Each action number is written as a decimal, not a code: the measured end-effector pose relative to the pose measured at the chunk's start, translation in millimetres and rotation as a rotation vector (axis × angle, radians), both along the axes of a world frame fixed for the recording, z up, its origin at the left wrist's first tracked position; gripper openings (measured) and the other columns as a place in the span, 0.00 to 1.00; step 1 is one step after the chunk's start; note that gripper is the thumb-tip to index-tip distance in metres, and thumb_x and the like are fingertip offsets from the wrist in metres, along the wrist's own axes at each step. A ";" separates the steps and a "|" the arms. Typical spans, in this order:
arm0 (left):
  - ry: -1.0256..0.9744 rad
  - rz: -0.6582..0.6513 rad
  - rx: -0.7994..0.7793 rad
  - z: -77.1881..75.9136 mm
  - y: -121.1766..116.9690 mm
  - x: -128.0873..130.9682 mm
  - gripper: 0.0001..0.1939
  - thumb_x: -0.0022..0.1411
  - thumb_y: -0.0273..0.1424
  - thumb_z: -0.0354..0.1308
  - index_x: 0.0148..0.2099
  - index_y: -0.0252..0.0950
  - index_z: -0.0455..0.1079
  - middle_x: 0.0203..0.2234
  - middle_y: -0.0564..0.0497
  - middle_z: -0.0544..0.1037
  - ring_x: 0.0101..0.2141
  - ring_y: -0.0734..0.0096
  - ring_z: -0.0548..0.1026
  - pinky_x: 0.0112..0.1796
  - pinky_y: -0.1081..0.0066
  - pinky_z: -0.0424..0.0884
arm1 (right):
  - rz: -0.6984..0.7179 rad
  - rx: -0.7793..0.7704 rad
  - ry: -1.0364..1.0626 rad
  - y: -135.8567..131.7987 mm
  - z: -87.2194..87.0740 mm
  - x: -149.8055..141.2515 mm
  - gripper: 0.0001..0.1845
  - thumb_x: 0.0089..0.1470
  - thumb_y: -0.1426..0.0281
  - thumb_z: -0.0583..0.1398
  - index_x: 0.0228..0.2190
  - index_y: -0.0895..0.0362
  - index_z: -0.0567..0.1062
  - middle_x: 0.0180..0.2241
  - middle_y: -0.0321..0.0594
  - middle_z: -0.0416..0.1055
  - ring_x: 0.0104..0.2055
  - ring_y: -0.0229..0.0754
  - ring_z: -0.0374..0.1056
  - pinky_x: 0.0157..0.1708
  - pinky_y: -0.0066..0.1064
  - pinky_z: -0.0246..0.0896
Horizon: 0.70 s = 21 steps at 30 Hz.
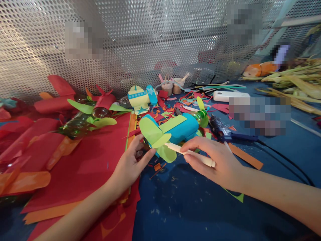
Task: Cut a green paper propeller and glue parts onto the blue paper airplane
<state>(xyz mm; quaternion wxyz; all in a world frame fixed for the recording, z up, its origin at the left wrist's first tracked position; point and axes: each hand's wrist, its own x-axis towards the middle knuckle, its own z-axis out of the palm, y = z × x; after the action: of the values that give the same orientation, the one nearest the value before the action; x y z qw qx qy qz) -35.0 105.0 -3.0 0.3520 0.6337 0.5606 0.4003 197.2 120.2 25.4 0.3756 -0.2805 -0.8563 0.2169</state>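
A toy airplane (184, 128), made of a plastic bottle wrapped in blue paper, lies in the middle of the table with its green bottle-neck nose pointing to the right and away. Light-green paper tail fins (150, 130) face me, and a green strip runs along its top. My left hand (131, 162) grips the tail end from the left; some of its fingertips are hidden behind the plane. In my right hand (218, 157) is a white marker (200, 158), pinched between thumb and fingers. Its tip meets the small green fin.
Red paper sheets (100, 160) and several red bottle planes (54, 103) cover the left side. A yellow-and-blue plane (137, 98) sits behind. Paper scraps, a dark blue glue gun (225, 132) with a black cord, and dried husks (301, 78) lie around. A perforated metal screen (150, 40) stands at the back.
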 end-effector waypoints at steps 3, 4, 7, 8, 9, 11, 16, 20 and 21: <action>-0.002 0.009 -0.007 0.1 0.0 0.0 0.21 0.58 0.40 0.53 0.50 0.38 0.56 0.31 0.52 0.74 0.35 0.64 0.75 0.37 0.66 0.70 | 0.011 -0.004 -0.022 0.5 0.3 0.2 0.04 0.57 0.73 0.55 0.35 0.54 0.68 0.32 0.37 0.74 0.33 0.37 0.70 0.34 0.27 0.64; -0.004 0.012 -0.007 0.0 0.0 -0.1 0.21 0.58 0.40 0.53 0.51 0.37 0.56 0.31 0.51 0.75 0.35 0.64 0.75 0.37 0.66 0.70 | 0.011 -0.006 -0.025 0.7 0.4 0.3 0.04 0.57 0.73 0.55 0.35 0.54 0.68 0.32 0.37 0.74 0.34 0.38 0.70 0.34 0.27 0.64; -0.008 0.014 -0.004 -0.5 0.0 -0.5 0.21 0.58 0.40 0.54 0.51 0.38 0.56 0.31 0.52 0.74 0.36 0.64 0.75 0.37 0.66 0.70 | 0.005 -0.009 -0.031 1.1 0.8 0.3 0.04 0.57 0.74 0.55 0.35 0.54 0.68 0.32 0.37 0.74 0.33 0.37 0.70 0.34 0.27 0.64; -0.008 0.013 -0.002 -0.7 0.1 -0.6 0.21 0.58 0.40 0.54 0.51 0.38 0.56 0.31 0.52 0.74 0.36 0.64 0.75 0.37 0.66 0.71 | 0.002 -0.005 -0.032 1.2 0.7 0.2 0.03 0.57 0.74 0.55 0.35 0.55 0.68 0.32 0.37 0.74 0.33 0.37 0.70 0.34 0.27 0.64; -0.008 0.012 0.000 -0.7 0.1 -0.6 0.21 0.58 0.40 0.54 0.51 0.38 0.56 0.31 0.52 0.74 0.36 0.64 0.75 0.37 0.66 0.71 | 0.000 -0.002 -0.032 1.2 0.5 0.1 0.03 0.57 0.74 0.55 0.35 0.55 0.68 0.33 0.37 0.74 0.33 0.37 0.70 0.34 0.27 0.64; -0.003 0.009 0.003 -0.5 0.2 -0.4 0.21 0.58 0.40 0.54 0.51 0.38 0.56 0.31 0.52 0.74 0.35 0.64 0.75 0.37 0.65 0.71 | -0.006 0.003 -0.035 1.3 -0.3 -0.1 0.03 0.58 0.73 0.55 0.35 0.55 0.68 0.33 0.38 0.74 0.34 0.38 0.70 0.34 0.27 0.64; 0.002 -0.001 0.009 0.0 0.2 0.1 0.20 0.58 0.40 0.53 0.50 0.39 0.57 0.31 0.52 0.74 0.33 0.66 0.75 0.36 0.67 0.71 | -0.014 0.001 -0.049 1.3 -2.7 -0.2 0.04 0.58 0.72 0.54 0.36 0.54 0.68 0.34 0.38 0.74 0.34 0.38 0.70 0.34 0.29 0.64; -0.010 -0.001 0.003 -1.9 0.4 -1.1 0.21 0.59 0.40 0.53 0.51 0.39 0.56 0.31 0.53 0.74 0.35 0.65 0.75 0.37 0.66 0.71 | -0.013 0.003 -0.049 1.7 -2.9 -0.1 0.04 0.58 0.72 0.54 0.36 0.54 0.68 0.34 0.38 0.74 0.34 0.39 0.70 0.34 0.29 0.64; -0.015 -0.005 0.005 -2.6 0.7 -1.5 0.21 0.59 0.40 0.54 0.52 0.39 0.56 0.31 0.52 0.74 0.35 0.65 0.75 0.37 0.66 0.71 | -0.012 0.003 -0.052 1.9 -2.7 -0.1 0.04 0.58 0.72 0.54 0.36 0.54 0.68 0.33 0.38 0.74 0.34 0.39 0.70 0.34 0.29 0.64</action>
<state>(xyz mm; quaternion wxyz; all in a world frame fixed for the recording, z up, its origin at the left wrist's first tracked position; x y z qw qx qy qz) -36.5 105.7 -5.5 0.3553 0.6329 0.5555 0.4056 197.2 122.1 22.7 0.3547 -0.2906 -0.8644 0.2062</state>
